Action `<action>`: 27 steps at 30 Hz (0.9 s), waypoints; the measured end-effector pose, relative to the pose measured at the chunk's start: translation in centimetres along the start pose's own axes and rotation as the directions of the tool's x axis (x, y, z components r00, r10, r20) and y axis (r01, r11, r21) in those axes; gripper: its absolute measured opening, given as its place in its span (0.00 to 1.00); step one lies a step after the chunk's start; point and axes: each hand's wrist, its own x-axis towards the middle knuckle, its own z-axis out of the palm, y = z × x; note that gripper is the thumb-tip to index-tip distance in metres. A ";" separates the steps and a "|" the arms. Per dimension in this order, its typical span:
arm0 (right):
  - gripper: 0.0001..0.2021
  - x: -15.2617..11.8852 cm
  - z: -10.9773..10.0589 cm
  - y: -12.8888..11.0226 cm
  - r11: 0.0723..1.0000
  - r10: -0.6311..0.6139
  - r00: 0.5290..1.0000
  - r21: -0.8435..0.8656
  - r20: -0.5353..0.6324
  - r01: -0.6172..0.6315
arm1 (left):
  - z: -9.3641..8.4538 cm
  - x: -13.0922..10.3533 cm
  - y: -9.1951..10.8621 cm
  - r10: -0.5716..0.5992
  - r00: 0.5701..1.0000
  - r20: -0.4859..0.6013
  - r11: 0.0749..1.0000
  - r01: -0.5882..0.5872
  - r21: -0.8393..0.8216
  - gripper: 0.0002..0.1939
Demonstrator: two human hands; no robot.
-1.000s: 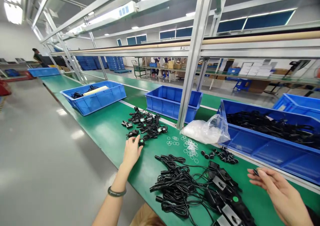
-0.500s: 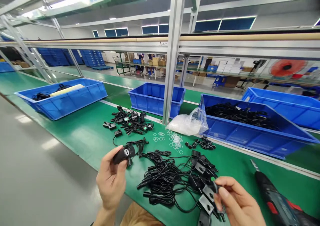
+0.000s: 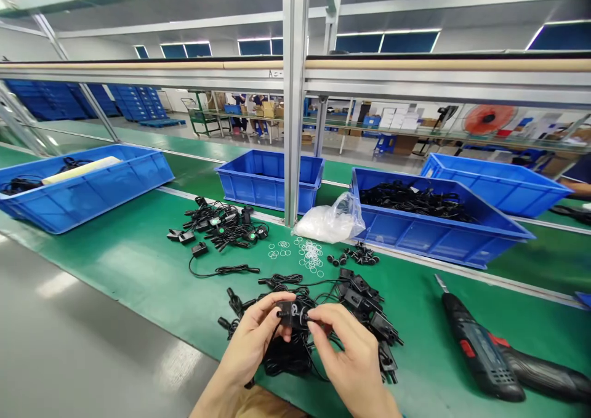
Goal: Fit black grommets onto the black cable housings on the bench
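My left hand (image 3: 258, 329) is closed around a small black plastic housing (image 3: 287, 312) with a white mark on its face. My right hand (image 3: 339, 338) pinches a small dark part (image 3: 305, 317) against the housing's right end; my fingertips partly hide it. Below both hands lies a heap of coiled black cables (image 3: 289, 356), some with plug ends. Right of the heap are several more black housings (image 3: 362, 298). Beyond the hands, thin clear rings (image 3: 312, 255) are scattered, with small round black parts (image 3: 362, 255) beside them.
A power screwdriver (image 3: 480, 344) lies at right. Another pile of black cabled units (image 3: 219, 224) sits farther back on the green bench (image 3: 129, 264). Blue bins (image 3: 429, 236) line the bench behind a metal post (image 3: 292, 128) and a clear plastic bag (image 3: 330, 221).
My hands have come together in the middle, the left with the housing moving right, the right moving left away from the housings pile. The view has shifted to the right.
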 end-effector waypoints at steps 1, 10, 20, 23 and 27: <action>0.09 0.1 0.1 0.0 1.000 -0.009 1.000 -0.013 0.013 0.009 | -0.1 0.0 -0.1 -0.002 1.000 0.010 1.000 0.002 0.005 0.20; 0.06 0.5 -0.8 -0.1 0.996 -0.001 0.991 -0.087 0.136 0.012 | -0.4 0.0 -0.6 0.021 0.999 0.048 0.997 -0.025 0.076 0.20; 0.18 0.8 -0.1 0.8 0.896 -0.047 0.975 -0.423 0.217 0.137 | -1.0 0.3 -1.2 0.043 0.997 0.063 0.988 -0.052 0.147 0.19; 0.08 0.9 -0.4 0.5 0.948 0.005 0.967 -0.308 0.254 0.076 | -0.9 0.3 -1.1 0.047 0.997 0.058 0.990 -0.055 0.130 0.18; 0.10 0.8 -0.2 0.5 0.929 -0.048 0.960 -0.341 0.274 0.144 | -1.2 0.4 -1.1 0.056 0.996 0.067 0.985 -0.066 0.158 0.19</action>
